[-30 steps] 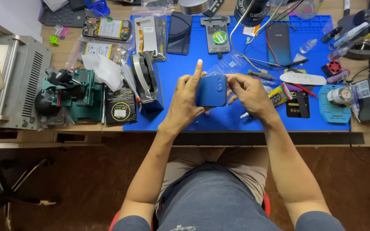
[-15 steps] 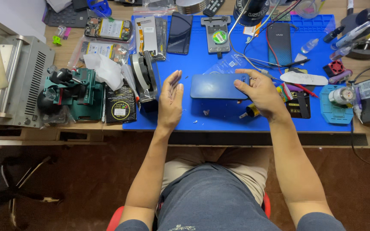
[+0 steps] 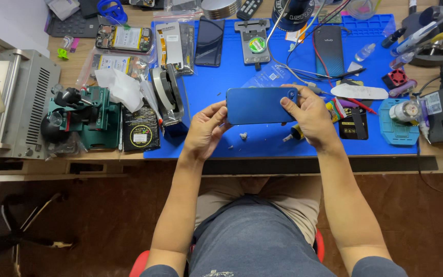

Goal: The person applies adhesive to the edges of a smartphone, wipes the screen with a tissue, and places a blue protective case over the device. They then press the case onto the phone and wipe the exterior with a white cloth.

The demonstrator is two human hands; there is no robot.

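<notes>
Holding a blue phone (image 3: 259,104) back-up over the blue work mat (image 3: 216,82), left hand (image 3: 204,131) pinching its left end, right hand (image 3: 311,115) gripping its right end

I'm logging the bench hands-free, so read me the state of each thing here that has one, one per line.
Blue phone: back side up, lying crosswise, held above the mat.
Left hand: gripping the phone's left end.
Right hand: gripping the phone's right end.
Black phone: flat on the blue mat, screen dark.
Opened phone: insides exposed.
White tissue: crumpled.
</notes>
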